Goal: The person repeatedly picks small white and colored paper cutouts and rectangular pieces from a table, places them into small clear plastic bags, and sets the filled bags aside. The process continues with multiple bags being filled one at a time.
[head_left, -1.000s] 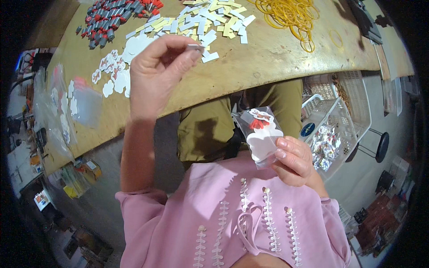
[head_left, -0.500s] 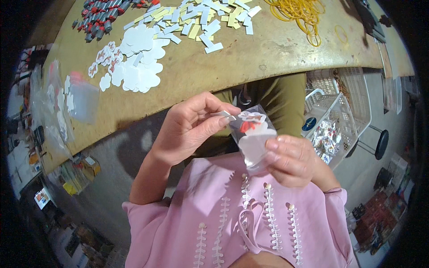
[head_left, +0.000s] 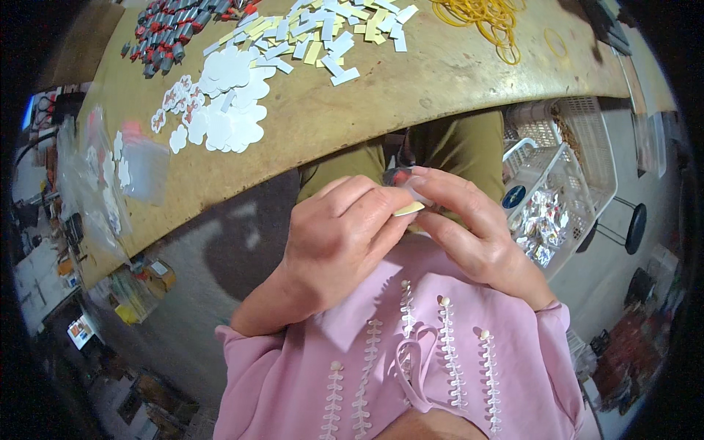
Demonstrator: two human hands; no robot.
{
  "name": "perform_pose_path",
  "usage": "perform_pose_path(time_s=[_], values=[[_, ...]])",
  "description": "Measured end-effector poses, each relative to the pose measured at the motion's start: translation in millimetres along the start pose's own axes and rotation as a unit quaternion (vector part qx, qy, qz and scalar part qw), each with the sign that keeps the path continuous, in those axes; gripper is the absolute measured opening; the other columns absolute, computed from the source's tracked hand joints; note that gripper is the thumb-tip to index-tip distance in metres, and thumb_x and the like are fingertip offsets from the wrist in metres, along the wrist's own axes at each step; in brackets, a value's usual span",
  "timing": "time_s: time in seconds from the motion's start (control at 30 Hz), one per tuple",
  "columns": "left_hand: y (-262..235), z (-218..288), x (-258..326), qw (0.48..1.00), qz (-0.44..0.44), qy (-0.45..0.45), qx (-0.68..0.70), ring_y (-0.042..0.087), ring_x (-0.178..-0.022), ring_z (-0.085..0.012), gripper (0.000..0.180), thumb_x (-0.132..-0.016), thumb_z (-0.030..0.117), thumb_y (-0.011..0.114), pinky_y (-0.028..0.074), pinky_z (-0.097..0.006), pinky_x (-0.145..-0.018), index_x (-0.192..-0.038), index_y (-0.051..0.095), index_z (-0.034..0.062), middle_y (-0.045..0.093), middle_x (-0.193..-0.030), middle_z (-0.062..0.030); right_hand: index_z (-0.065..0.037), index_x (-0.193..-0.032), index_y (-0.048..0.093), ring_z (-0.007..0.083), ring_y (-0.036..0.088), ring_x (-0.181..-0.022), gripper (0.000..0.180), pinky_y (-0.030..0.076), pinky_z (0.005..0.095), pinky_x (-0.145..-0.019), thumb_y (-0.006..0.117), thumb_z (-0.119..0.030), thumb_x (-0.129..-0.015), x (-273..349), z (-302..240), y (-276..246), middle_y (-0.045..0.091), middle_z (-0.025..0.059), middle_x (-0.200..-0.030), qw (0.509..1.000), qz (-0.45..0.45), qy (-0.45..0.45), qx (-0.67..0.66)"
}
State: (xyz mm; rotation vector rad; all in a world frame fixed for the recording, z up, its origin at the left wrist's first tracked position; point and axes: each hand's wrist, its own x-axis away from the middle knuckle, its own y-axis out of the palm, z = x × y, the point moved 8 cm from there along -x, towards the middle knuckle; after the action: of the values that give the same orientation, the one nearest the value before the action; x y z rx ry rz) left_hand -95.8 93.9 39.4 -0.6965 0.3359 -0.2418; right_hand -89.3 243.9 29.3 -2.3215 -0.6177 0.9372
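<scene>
My two hands meet just below the table edge, in front of my pink top. My left hand pinches a small pale yellow strip between thumb and fingertips. My right hand curls around a small clear packet. The packet is almost hidden behind the fingers, and only a dark and red corner shows. The strip's end lies against the fingers of my right hand.
The wooden table carries white flower-shaped cards, white and yellow strips, yellow rubber bands and small grey and red pieces. Clear bags lie at its left end. A white basket of shiny packets stands lower right.
My left hand came down from the table with a strip and joined my right hand. The packet, plainly seen before, is now mostly covered by both hands.
</scene>
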Motion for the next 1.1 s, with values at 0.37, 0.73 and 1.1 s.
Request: perform_pose_path(time_s=[0.37, 0.73, 1.1], values=[[-16.1, -19.9, -8.4, 0.996, 0.067, -0.02, 0.055, 0.061, -0.066, -0.014, 0.026, -0.086, -0.009, 0.077, 0.049, -0.027, -0.059, -0.108, 0.075, 0.0044, 0.071, -0.086, -0.0065, 0.008, -0.095, 0.069, 0.0403, 0.073, -0.113, 0.016, 0.064, 0.046, -0.092, 0.079, 0.0, -0.084, 13.6, 13.1, 0.8, 0.069, 0.0256, -0.123, 0.998, 0.026, 0.038, -0.036], [81.0, 4.4, -138.5, 0.99, 0.01, 0.119, -0.071, 0.067, -0.1, -0.0367, 0.044, -0.093, 0.02, 0.08, 0.056, -0.046, -0.085, -0.133, 0.068, 0.0071, 0.068, -0.105, -0.0132, 0.007, -0.096, 0.067, 0.0386, 0.073, -0.114, 0.016, 0.064, 0.043, -0.094, 0.075, -0.004, -0.087, 37.0, 19.7, -12.0, 0.069, 0.0247, -0.122, 0.997, 0.067, 0.019, 0.039], [82.4, -17.4, -127.9, 0.99, -0.072, 0.069, -0.096, 0.067, -0.095, -0.0334, 0.027, -0.085, 0.017, 0.085, 0.055, -0.047, -0.082, -0.099, 0.065, 0.0069, 0.067, -0.094, -0.0115, 0.006, -0.102, 0.069, 0.0403, 0.073, -0.114, 0.02, 0.063, 0.0455, -0.095, 0.074, -0.003, -0.086, 62.7, 47.7, -24.2, 0.07, 0.0238, -0.122, 0.991, 0.086, 0.084, 0.052]])
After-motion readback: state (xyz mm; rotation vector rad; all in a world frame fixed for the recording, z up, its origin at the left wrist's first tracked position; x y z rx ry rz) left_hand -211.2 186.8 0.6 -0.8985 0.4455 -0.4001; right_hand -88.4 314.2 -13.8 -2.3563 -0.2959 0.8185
